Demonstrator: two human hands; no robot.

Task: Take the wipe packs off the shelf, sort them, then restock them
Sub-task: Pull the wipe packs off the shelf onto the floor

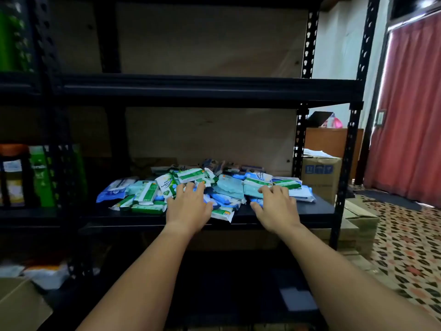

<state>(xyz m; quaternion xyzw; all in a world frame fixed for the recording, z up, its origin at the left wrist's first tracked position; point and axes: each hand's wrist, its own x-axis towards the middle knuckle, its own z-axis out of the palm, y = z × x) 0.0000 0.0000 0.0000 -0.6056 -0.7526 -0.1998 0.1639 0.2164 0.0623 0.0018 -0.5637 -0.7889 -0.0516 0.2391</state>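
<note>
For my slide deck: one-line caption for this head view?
Both hands, left and right, rest on jumbled green-and-blue wipe packs on a black metal shelf.

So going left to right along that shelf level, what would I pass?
Green bottles → pile of wipe packs → left hand → right hand → shelf post → red curtain.

Both hands on a heap of wipe packs on a black metal shelf.
The left hand (188, 206) and right hand (276, 206) rest palm-down, fingers spread, on the mixed green, white and blue wipe packs (222, 189) heaped on the shelf (317, 206); a cardboard box (319, 175) stands behind, right.
</note>
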